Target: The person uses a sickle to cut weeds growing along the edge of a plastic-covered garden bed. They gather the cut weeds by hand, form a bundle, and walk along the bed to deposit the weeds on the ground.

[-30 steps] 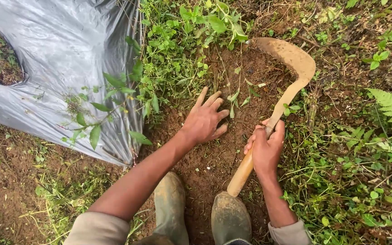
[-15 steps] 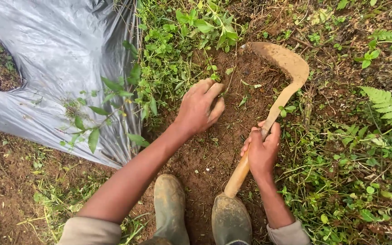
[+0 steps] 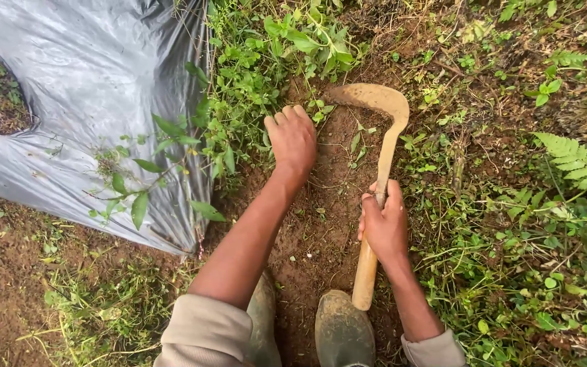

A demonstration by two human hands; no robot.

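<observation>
Sickle (image 3: 380, 129), its curved blade soil-caked, lies over bare brown earth with its tip near the weeds (image 3: 266, 68); the right hand (image 3: 383, 224) is clenched around its wooden handle. Left hand (image 3: 292, 136) is curled shut on the weeds beside grey plastic sheeting (image 3: 83, 88), above muddy boots (image 3: 343, 329).

Left fingers (image 3: 285, 117) buried among weeds (image 3: 253, 81)

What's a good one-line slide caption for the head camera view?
Left hand grips weeds beside grey plastic sheeting while right hand holds a wooden-handled sickle over bare soil.
</observation>
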